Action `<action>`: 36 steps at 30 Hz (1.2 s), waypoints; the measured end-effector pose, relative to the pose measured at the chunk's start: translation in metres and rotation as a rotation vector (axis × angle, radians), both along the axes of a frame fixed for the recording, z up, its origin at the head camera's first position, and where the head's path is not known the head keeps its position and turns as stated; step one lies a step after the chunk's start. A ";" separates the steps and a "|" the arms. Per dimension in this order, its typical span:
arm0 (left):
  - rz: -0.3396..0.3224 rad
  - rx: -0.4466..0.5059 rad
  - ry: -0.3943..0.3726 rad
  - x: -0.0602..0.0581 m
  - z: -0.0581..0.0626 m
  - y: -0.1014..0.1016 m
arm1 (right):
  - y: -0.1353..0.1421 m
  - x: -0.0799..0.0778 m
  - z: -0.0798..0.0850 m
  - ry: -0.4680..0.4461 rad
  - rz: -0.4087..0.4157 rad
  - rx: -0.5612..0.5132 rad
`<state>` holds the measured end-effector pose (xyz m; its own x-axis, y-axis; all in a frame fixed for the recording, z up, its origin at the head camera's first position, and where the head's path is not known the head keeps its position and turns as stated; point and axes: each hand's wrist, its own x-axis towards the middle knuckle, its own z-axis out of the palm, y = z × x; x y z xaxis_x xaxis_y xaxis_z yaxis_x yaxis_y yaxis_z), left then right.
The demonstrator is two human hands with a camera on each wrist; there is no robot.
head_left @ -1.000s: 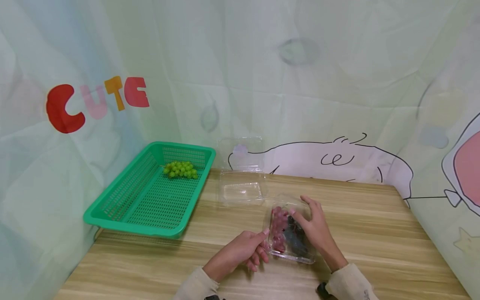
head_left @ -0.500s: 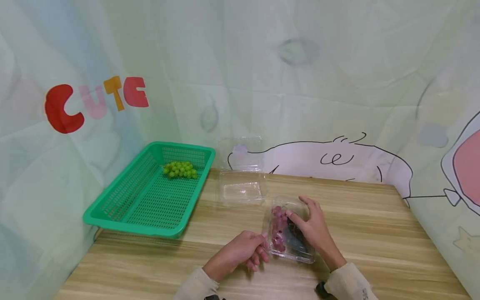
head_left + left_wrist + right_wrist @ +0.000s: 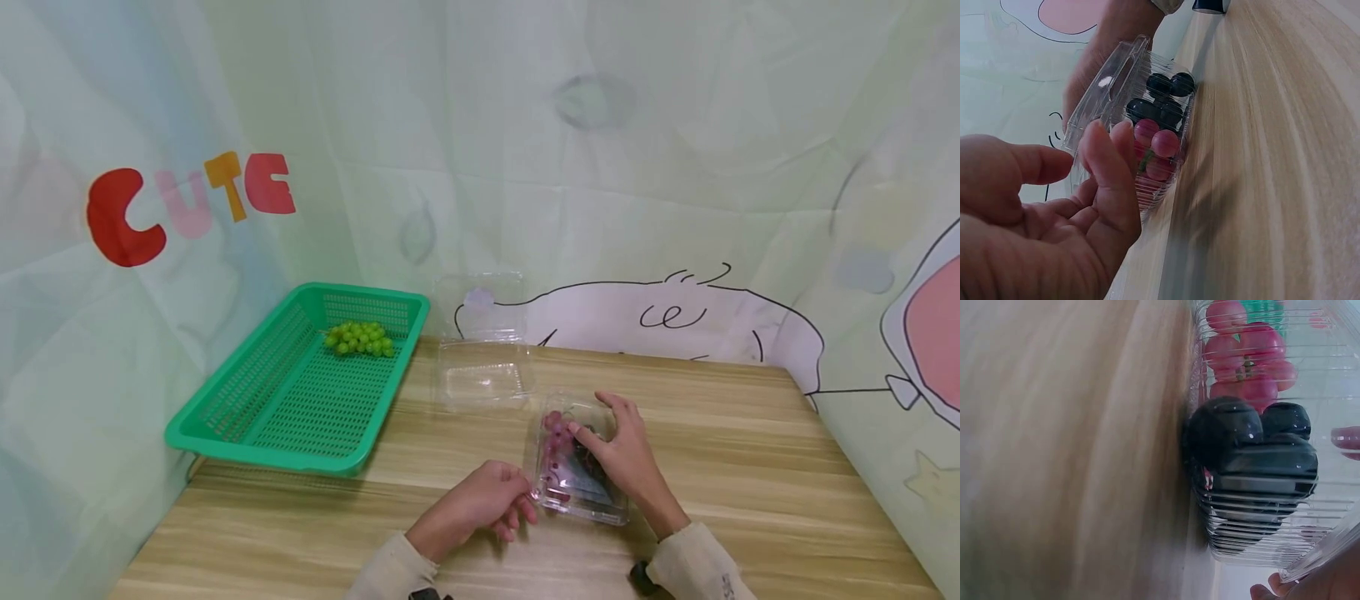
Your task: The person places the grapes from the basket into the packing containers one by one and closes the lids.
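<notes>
Beige sleeves (image 3: 393,572) — black wristbands (image 3: 642,577)

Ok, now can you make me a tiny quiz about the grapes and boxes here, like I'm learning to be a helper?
1. Fill the gap: the green grapes lie in the green ____.
2. True or false: the nearer clear box holds grapes of just one colour.
3. Pick one: which hand has its thumb over the top of that nearer box? A) the left; B) the right.

Key:
1. Basket.
2. False: pink grapes and dark fruit are both inside.
3. B: the right hand.
</notes>
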<state>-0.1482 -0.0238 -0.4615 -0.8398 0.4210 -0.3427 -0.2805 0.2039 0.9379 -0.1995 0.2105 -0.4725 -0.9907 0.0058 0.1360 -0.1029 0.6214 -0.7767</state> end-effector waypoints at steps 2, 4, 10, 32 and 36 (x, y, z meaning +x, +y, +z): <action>-0.005 -0.017 0.017 0.000 -0.001 0.000 | 0.000 -0.001 -0.001 0.009 -0.001 0.001; -0.010 -0.026 0.032 0.000 -0.002 0.000 | 0.000 -0.001 -0.001 0.015 -0.005 -0.002; -0.014 -0.015 0.044 0.000 -0.002 0.001 | -0.001 -0.001 -0.001 0.015 -0.013 0.003; 0.006 0.014 0.013 -0.001 0.000 0.002 | -0.001 -0.001 0.000 -0.014 -0.012 0.020; 0.009 0.022 0.000 0.000 -0.001 0.002 | -0.002 -0.001 -0.001 -0.012 -0.011 0.011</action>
